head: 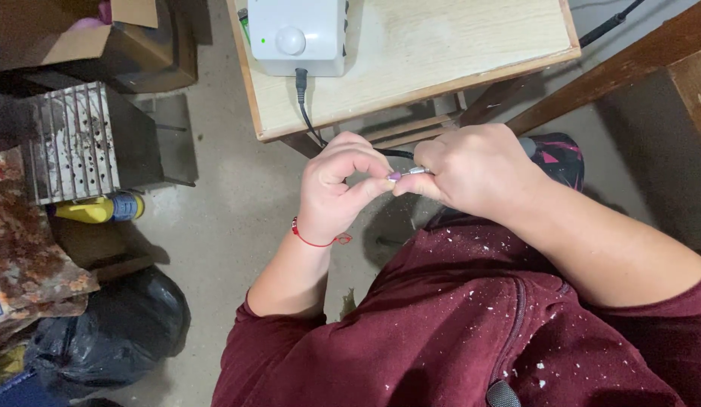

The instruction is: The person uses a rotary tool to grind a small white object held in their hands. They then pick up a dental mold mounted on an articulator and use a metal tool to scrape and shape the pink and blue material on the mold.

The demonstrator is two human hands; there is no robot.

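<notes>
Head view: at far left a metal grate box (71, 143) and a black bag (117, 324) crowd the floor, with bare concrete between them and the table edge (252, 98). The left hand (335, 188) curls, fingertips pinched at the small purple bit (395, 175). Its silver shaft (417, 172) lies horizontal, tip pointing left, gripped in the closed right hand (479, 169), near the white control box (298, 34).

Rotary tool (411, 172) body hidden in right hand (475, 169); control box (298, 34) cut off at top
</notes>
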